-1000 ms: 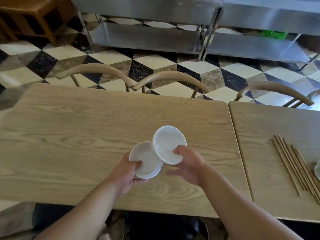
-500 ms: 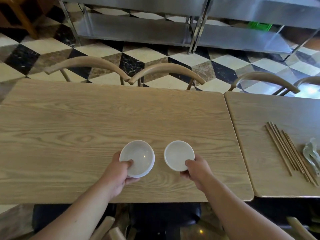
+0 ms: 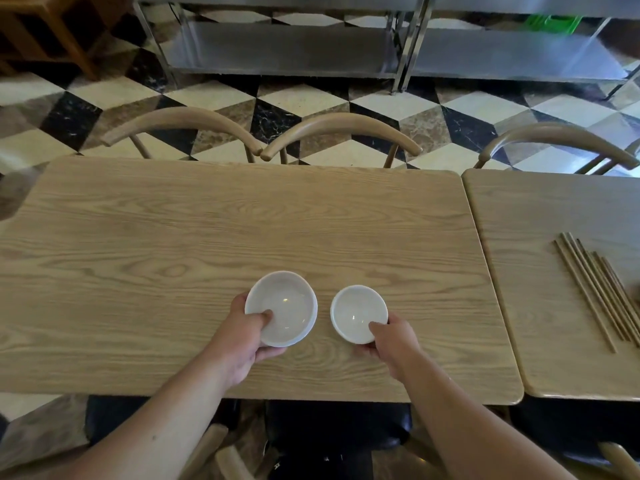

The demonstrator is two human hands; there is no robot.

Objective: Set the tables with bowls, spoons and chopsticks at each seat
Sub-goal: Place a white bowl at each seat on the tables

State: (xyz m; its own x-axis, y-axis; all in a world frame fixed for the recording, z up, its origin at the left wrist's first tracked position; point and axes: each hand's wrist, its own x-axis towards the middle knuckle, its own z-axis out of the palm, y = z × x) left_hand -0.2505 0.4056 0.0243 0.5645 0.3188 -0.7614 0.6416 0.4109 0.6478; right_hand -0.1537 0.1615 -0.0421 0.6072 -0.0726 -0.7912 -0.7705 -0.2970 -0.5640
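Care matters now: the left hand (image 3: 242, 341) grips the bigger bowl (image 3: 287, 303) by its rim and the right hand (image 3: 394, 342) pinches the smaller bowl (image 3: 356, 311), both low in the middle of the frame at the table (image 3: 207, 237), so each should go down flat before its own seat.

1. Floor (image 3: 221, 95): white, black and brown marble tiles laid in a cube pattern.
2. Left chair (image 3: 180, 121) and middle chair (image 3: 343, 128): pale wood with curved backrests whose ends almost touch.
3. Right chair (image 3: 554, 136): same type, standing apart from the other two.
4. Left steel shelving unit (image 3: 277, 46) and right steel shelving unit (image 3: 512, 53): side by side beyond the chairs.
5. Green object (image 3: 550, 22): partly hidden, at the right unit.
6. Brown wooden frame (image 3: 45, 32): upper left corner.
7. Black seat (image 3: 332, 424): bottom edge.
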